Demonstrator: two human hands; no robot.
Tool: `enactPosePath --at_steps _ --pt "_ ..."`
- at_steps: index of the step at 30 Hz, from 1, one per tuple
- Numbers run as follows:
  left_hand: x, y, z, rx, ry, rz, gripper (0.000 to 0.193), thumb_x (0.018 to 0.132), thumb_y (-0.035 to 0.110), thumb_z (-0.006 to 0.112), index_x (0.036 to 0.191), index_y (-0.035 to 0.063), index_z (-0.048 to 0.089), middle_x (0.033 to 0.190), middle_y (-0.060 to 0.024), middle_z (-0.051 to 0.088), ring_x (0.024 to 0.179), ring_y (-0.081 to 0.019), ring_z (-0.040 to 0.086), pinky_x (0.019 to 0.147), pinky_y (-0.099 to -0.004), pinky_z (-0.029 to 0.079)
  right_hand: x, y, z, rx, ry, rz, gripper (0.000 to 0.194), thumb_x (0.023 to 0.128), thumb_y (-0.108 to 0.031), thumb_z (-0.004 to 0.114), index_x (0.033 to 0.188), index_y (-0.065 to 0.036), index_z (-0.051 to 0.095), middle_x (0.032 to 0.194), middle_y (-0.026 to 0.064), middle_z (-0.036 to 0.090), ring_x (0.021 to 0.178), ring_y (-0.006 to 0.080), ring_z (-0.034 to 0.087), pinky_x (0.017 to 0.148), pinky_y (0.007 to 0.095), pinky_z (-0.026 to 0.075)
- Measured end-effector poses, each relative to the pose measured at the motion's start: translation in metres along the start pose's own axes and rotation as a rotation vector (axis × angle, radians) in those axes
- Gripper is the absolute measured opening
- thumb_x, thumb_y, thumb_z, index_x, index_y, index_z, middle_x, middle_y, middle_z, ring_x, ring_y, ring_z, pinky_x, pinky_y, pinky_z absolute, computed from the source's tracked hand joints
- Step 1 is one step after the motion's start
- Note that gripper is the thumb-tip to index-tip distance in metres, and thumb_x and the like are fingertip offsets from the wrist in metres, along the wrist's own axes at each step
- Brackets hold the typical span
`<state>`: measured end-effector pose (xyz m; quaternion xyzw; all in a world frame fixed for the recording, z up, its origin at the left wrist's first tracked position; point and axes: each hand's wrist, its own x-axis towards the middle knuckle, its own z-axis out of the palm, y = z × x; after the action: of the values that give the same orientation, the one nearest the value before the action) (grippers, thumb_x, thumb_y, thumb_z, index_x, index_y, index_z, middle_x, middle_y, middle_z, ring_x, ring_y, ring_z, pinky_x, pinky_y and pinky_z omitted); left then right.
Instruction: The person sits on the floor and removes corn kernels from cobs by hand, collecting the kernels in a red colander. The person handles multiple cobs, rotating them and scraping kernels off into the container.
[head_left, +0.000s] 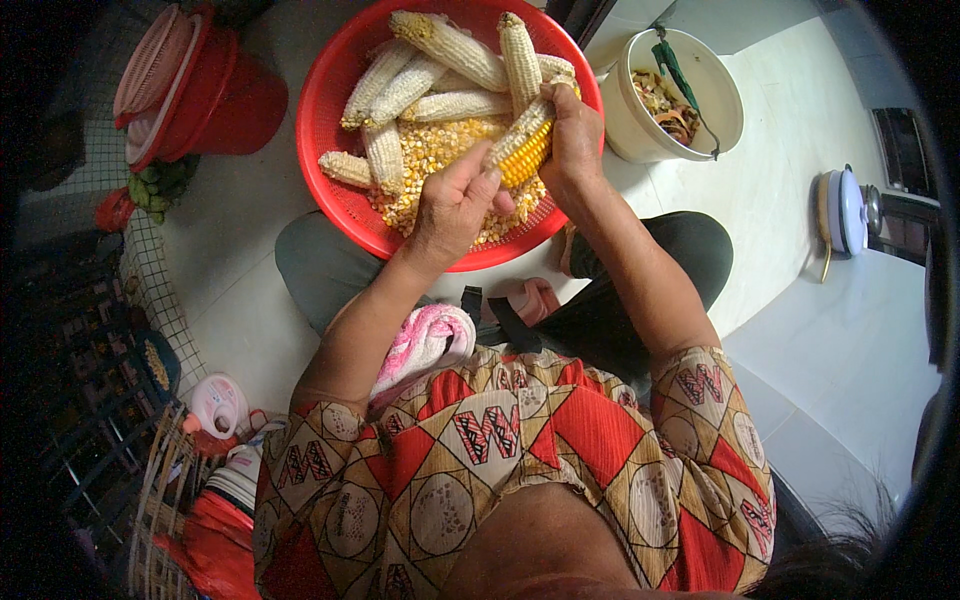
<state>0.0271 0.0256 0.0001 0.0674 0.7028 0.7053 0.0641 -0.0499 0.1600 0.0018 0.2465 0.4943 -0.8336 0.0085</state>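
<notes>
A partly shelled corn cob (525, 150) is held at a slant between my two hands. Yellow kernels still cover its lower right side, while the upper left side is bare and pale. My right hand (571, 139) grips its far end. At the near end, my left hand (459, 199) presses thumb and fingers against the cob. Both hands are over a red plastic basin (322, 161) with a perforated wall. Loose corn kernels (420, 154) lie heaped inside it. Several stripped cobs (450, 52) rest on the kernels, mostly toward the far side.
A white bucket (619, 120) with food scraps stands right of the basin. Red buckets (251, 105) and a pink plastic basket (159, 56) are at the left. Near my left elbow sit a pink detergent bottle (219, 405) and a pink-and-white towel (431, 341). A lidded pot (844, 214) is far right.
</notes>
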Motion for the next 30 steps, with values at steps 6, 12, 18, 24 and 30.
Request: enactPosePath --at_steps 6,12,18,24,30 --pt "0.002 0.009 -0.002 -0.238 0.003 -0.211 0.037 0.084 0.006 0.046 0.117 -0.0106 0.043 0.071 -0.0102 0.059 0.059 -0.0135 0.059 0.057 -0.0256 0.051 -0.001 0.005 0.003 -0.001 -0.019 0.000 0.016 0.076 -0.016 0.055 0.081 0.000 0.055 0.067 0.0067 0.052 0.057 0.0180 0.050 0.055 0.0325 0.044" --pt "0.002 -0.014 0.004 0.154 0.166 -0.044 0.026 0.078 0.003 0.046 0.099 -0.0108 0.051 0.063 -0.0163 0.057 0.054 -0.0245 0.059 0.051 -0.0338 0.049 0.002 0.011 0.007 -0.099 0.037 0.048 0.017 0.076 -0.016 0.053 0.078 0.001 0.054 0.066 0.0067 0.050 0.055 0.0194 0.050 0.053 0.0342 0.044" --pt "0.004 -0.031 0.001 0.580 0.268 0.365 0.027 0.073 -0.003 0.047 0.098 -0.0113 0.051 0.065 -0.0266 0.054 0.060 -0.0429 0.055 0.052 -0.0449 0.045 0.004 0.013 0.014 -0.064 0.098 0.078 0.023 0.070 -0.016 0.057 0.075 0.007 0.057 0.067 0.0088 0.053 0.055 0.0183 0.049 0.051 0.0355 0.039" --pt "0.002 -0.028 0.000 0.617 0.266 0.446 0.028 0.076 -0.003 0.046 0.103 -0.0085 0.051 0.065 -0.0194 0.054 0.058 -0.0324 0.055 0.053 -0.0382 0.047 0.003 0.006 0.014 -0.047 -0.028 0.074 0.021 0.077 -0.016 0.051 0.088 0.002 0.053 0.071 0.0083 0.051 0.058 0.0200 0.051 0.054 0.0345 0.045" --pt "-0.005 -0.018 -0.005 -0.015 0.134 0.040 0.031 0.088 0.001 0.039 0.116 -0.0071 0.048 0.092 -0.0106 0.058 0.068 -0.0128 0.057 0.059 -0.0264 0.051 0.004 -0.003 0.015 0.034 -0.102 0.177 0.022 0.080 -0.016 0.050 0.094 0.001 0.053 0.077 0.0100 0.054 0.065 0.0220 0.054 0.061 0.0357 0.048"
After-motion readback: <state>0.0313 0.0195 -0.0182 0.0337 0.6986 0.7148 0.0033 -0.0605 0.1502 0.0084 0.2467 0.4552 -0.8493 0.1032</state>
